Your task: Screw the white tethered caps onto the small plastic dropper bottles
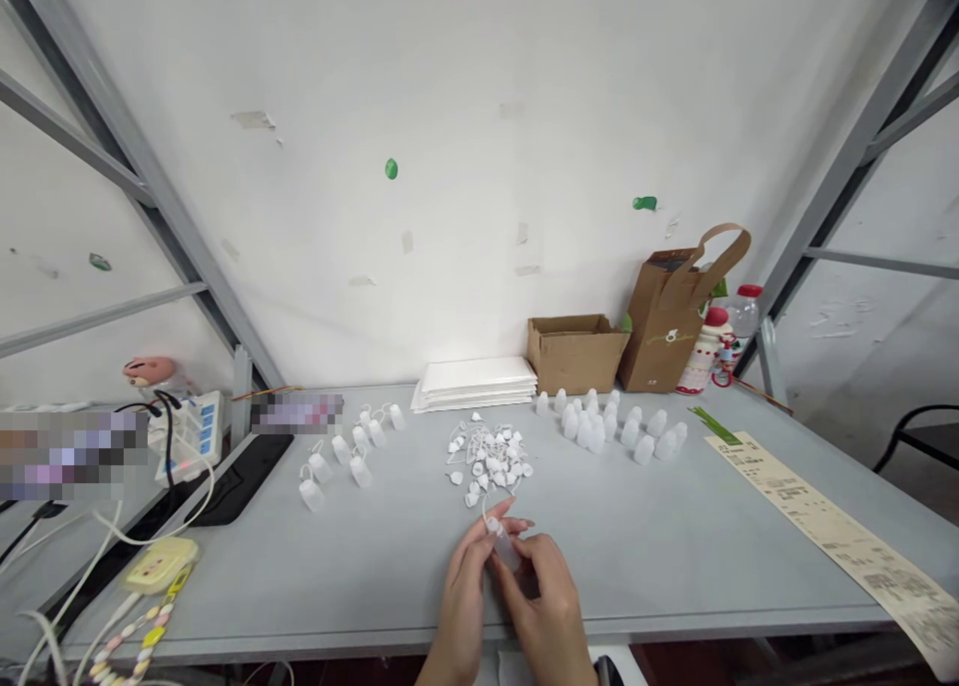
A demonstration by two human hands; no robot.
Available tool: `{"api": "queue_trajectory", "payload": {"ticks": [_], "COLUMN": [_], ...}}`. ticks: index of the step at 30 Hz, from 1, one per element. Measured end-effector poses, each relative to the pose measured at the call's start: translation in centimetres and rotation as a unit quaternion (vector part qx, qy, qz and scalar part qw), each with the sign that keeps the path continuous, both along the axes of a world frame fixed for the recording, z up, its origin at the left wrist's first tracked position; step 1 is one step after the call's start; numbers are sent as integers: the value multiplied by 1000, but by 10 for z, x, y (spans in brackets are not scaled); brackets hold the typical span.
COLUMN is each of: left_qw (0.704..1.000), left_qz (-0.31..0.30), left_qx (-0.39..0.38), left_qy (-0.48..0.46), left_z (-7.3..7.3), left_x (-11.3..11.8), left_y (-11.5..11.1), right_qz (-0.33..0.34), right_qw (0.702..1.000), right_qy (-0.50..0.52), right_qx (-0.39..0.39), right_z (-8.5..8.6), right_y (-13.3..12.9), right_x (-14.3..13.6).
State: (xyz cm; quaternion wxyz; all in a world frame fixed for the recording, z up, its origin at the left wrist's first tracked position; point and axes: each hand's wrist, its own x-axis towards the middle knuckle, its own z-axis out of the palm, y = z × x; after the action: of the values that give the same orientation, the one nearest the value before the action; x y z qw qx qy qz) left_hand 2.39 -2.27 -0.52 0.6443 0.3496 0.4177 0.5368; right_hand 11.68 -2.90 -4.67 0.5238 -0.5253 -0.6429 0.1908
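Note:
Near the table's front edge, a small translucent white bottle (504, 546) is held between my two hands. My left hand (471, 571) is closed on it from the left, some fingers stretched behind it. From the right, my right hand (548, 588) pinches its lower part. A white cap with a thin cord loop is at the bottle's top, by my left thumb. Just beyond my fingers lies a pile of white caps with cord loops (490, 454). Several capped bottles (361, 469) with loops stand on the left; several bottles without loops (595, 434) stand on the right.
Against the wall are a stack of white sheets or flat boxes (476, 381), a cardboard box (576, 356) and a brown paper bag (659, 327). A long printed paper strip (831, 531) hangs over the right front edge. Cables and a power strip (202, 431) occupy the left.

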Motion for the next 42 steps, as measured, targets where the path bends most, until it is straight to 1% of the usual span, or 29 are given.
{"api": "queue_trajectory", "payload": {"ticks": [3,8,15,19,24,28,30,31,33,34,35,36,37,38,39,40,41,42], "left_qw": [1000,1000,999,999,997,995,997,998,999,992,977,947,903,852,805,767,740,726], "left_qz": [1,-2,5,0,-15,-24,-28,-21,23,57,98,130,146,154,139,116,97,81], "left_qx": [8,15,9,11,-5,-16,-9,-1,29,51,80,118,155,174,187,203,215,224], "left_qy": [1,-3,-38,-53,-76,-96,-77,-52,33,97,174,268,373,470,545,597,630,645], "left_z": [1,2,2,1,-3,-5,-5,-6,-8,-9,-10,-11,-12,-12,-12,-12,-11,-11], "left_x": [-1,0,6,3,-2,0,0,-1,-8,-13,-19,-26,-33,-41,-47,-52,-57,-59], "left_y": [0,0,-1,-1,2,1,2,3,9,14,20,26,34,41,47,53,58,62], "right_qz": [10,11,-4,0,29,59,65,61,45,34,23,15,12,9,8,9,9,10], "right_qw": [1000,999,999,999,993,983,980,979,977,975,974,973,973,974,974,975,975,975], "right_qy": [17,40,46,53,98,144,151,155,170,179,186,191,192,192,190,189,189,189], "right_qx": [-22,-29,-12,-13,-54,-99,-111,-115,-123,-127,-129,-129,-127,-123,-119,-116,-116,-117], "right_z": [1,1,0,1,0,5,7,8,8,7,7,6,6,5,5,5,5,5], "right_y": [0,-1,1,2,2,2,2,3,4,4,5,6,6,7,7,7,8,8], "right_x": [0,1,2,3,5,7,8,8,9,9,9,9,9,9,9,9,9,9]}}
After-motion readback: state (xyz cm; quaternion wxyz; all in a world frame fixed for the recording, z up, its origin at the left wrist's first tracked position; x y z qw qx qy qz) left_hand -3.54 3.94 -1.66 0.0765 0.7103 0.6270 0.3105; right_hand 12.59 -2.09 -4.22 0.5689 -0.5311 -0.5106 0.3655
